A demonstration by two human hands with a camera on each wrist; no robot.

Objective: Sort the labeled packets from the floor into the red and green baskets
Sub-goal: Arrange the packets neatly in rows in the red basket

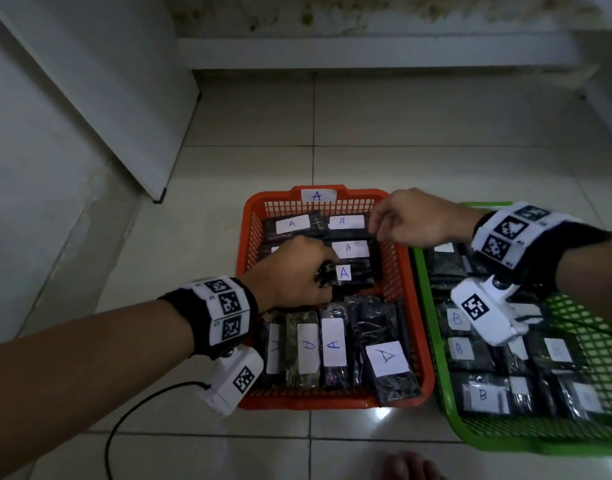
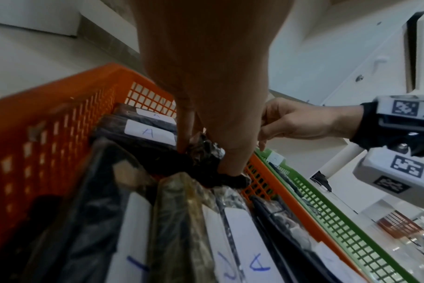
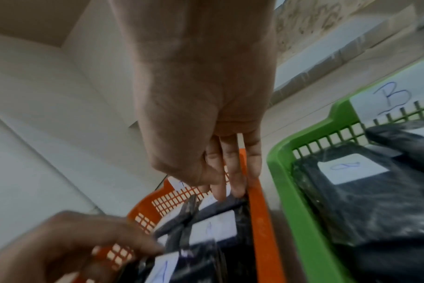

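The red basket, tagged A, holds several dark packets with white A labels. My left hand is inside it and grips the left end of one A packet. In the left wrist view the thumb and fingers pinch that crinkled dark packet. My right hand hovers over the basket's far right corner. Its straight fingers touch the top edge of a rear A packet and hold nothing. The green basket, tagged B, lies to the right with several B packets.
Both baskets sit side by side on pale floor tiles. A white panel leans at the left and a low step runs along the back. A black cable trails from my left wrist across the floor. Toes show at the bottom edge.
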